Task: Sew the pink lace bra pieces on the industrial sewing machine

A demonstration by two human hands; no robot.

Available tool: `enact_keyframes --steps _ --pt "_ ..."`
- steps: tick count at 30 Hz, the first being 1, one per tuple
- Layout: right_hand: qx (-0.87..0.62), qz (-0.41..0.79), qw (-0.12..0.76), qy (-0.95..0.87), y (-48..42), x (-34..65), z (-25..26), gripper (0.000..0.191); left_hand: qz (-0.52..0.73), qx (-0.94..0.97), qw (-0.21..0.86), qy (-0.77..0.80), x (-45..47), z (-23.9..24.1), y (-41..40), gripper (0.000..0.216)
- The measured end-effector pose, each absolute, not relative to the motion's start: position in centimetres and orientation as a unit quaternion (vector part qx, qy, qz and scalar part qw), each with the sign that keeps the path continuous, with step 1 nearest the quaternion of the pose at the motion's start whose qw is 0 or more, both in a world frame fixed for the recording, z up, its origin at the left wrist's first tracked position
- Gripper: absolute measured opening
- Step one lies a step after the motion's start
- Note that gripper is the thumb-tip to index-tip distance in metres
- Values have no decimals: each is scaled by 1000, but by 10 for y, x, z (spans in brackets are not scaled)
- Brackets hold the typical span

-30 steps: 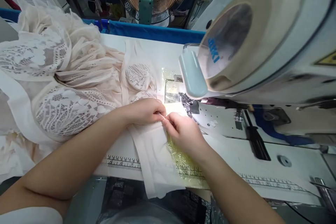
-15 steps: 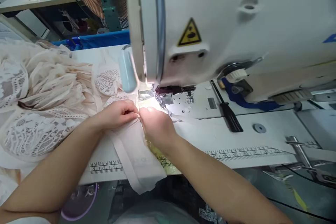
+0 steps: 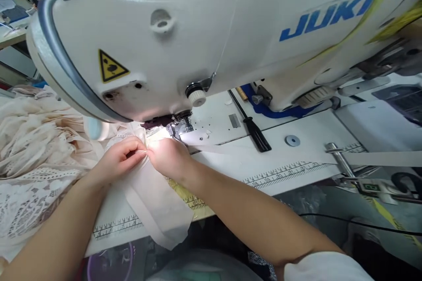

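Observation:
A pale pink piece of fabric (image 3: 158, 208) hangs from my fingers over the front edge of the sewing table. My left hand (image 3: 123, 158) pinches its upper edge between thumb and forefinger. Close against it, my right hand (image 3: 169, 158) is closed on the same edge, its fingertips mostly hidden. Both hands are just in front of the lit needle area of a white sewing machine (image 3: 211, 48), whose needle I cannot make out. A narrow pale strip (image 3: 217, 148) runs over the table to the right of my right hand.
Cream lace garments (image 3: 36, 140) are heaped at the left. A black-handled screwdriver (image 3: 257, 134) and a grey bobbin-like disc (image 3: 292, 141) lie on the table to the right. Printed rulers (image 3: 280, 174) follow the front edge. A metal post (image 3: 341, 160) stands at the right edge.
My view has swung to the right, so more of the machine's arm and its lettering shows. Both hands keep their hold on the fabric edge in front of the needle area.

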State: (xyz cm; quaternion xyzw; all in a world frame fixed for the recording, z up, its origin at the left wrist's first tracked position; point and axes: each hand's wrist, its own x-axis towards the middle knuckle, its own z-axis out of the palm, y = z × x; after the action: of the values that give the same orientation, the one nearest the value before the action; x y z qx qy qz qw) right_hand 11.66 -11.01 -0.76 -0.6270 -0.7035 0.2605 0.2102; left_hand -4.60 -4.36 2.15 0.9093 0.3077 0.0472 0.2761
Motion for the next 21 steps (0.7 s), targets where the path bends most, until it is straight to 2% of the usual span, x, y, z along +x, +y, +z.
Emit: enact_keyframes --steps 6,10,14,21 --pt "-643 261 199 -692 -115 111 -3 23 1 907 270 322 -40 24 -48 30" --pt "-662 240 167 -690 -120 105 -2 25 50 935 202 287 -39 11 -57 24" --pt "-676 217 141 -690 -120 97 -8 24 56 929 157 329 -40 -1 -58 20" --pt "-696 166 127 -686 -128 89 -11 22 35 905 259 335 -56 -2 -54 13"
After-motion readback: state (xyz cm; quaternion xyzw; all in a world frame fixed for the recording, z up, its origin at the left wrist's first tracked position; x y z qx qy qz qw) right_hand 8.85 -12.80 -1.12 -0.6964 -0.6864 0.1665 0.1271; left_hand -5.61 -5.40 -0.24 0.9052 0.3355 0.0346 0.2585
